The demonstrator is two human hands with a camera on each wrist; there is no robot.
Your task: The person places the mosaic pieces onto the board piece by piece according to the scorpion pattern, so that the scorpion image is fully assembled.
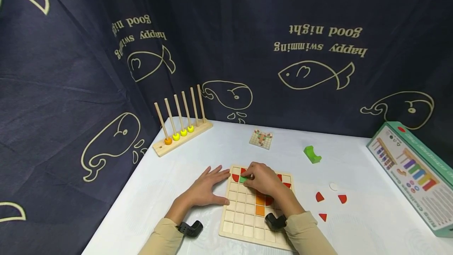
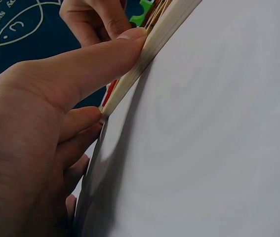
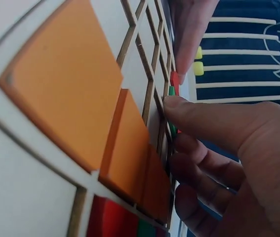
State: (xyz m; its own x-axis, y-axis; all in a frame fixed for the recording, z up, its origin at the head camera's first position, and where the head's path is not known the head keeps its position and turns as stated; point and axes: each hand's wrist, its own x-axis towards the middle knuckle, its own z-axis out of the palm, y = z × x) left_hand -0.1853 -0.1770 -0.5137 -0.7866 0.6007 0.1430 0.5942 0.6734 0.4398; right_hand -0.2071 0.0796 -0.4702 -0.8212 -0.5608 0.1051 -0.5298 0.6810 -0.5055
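A wooden grid board (image 1: pixel 238 217) lies on the white table, partly covered by my right hand and forearm. My right hand (image 1: pixel 264 179) pinches a green square tile (image 1: pixel 242 179) between thumb and fingers, low over a cell near the board's far left corner. Beside that tile sits a red quarter-round tile (image 1: pixel 235 178). My left hand (image 1: pixel 207 188) is spread flat at the board's left side, its thumb and fingertips against the edge (image 2: pixel 154 47). Orange square tiles (image 1: pixel 260 210) fill cells in a middle column, with more red tiles (image 1: pixel 287 185) toward the right.
Loose red pieces (image 1: pixel 342 198) and a white disc (image 1: pixel 333 186) lie right of the board. Behind are a small pattern card (image 1: pixel 261 139) and a green curved block (image 1: pixel 312 154). A peg rack (image 1: pixel 182 139) with beads stands back left; a box (image 1: pixel 412 178) lines the right side.
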